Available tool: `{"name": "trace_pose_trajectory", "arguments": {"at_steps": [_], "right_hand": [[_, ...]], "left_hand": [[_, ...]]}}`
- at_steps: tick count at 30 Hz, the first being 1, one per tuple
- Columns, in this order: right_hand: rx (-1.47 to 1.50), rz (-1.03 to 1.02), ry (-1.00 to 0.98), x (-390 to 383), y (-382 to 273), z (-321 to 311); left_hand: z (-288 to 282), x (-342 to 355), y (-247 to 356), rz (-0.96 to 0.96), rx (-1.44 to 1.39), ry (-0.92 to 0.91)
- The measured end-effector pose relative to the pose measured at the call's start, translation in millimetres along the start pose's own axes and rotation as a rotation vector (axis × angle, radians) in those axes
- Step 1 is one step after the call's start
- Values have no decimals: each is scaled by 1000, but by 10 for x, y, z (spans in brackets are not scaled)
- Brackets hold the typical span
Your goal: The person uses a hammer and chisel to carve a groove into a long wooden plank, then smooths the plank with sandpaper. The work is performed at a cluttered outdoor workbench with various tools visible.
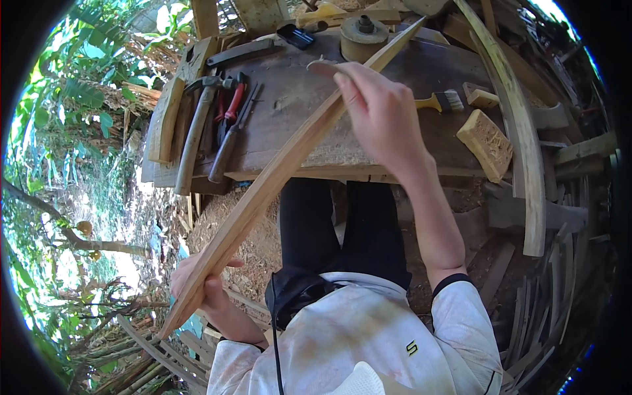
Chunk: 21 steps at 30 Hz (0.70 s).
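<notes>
A long, tapered wooden strip (280, 164) runs slantwise from the lower left up to the far side of the bench, its narrow point uppermost. My left hand (216, 293) is wrapped round its lower end, thumb on the near side. Toward the upper end, my right hand (387, 112) closes over the strip. A thin, curved brown piece (321, 68), which looks like sandpaper, sticks out from under the right thumb. Most of that piece is hidden by the fingers and palm.
On the wooden bench (283, 99) lie a hammer (197, 128), red-handled pliers (236, 102), a pointed hand tool (228, 145), a brush (440, 101) and a wooden block (486, 145). A round block with a bolt (363, 43) stands behind. Long curved wood (523, 125) leans at right.
</notes>
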State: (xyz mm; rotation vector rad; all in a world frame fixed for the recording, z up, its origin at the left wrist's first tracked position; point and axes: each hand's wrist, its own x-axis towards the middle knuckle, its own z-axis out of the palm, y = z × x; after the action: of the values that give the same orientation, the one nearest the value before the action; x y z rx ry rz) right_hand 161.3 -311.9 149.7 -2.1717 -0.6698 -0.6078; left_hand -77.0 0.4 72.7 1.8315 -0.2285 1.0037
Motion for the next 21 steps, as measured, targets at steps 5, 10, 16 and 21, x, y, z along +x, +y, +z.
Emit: {"name": "trace_pose_trajectory", "arguments": {"at_steps": [5, 10, 16, 21], "right_hand": [[97, -331, 121, -145, -249, 126], [-41, 33, 64, 106, 245, -66], [41, -398, 255, 145, 80, 168], [-28, -159, 192, 276, 528, 25]], "left_hand": [[-313, -105, 10, -100, -293, 125], [-933, -192, -24, -173, -363, 147], [-1513, -253, 104, -77, -649, 283], [-1022, 427, 388, -10, -586, 813]]}}
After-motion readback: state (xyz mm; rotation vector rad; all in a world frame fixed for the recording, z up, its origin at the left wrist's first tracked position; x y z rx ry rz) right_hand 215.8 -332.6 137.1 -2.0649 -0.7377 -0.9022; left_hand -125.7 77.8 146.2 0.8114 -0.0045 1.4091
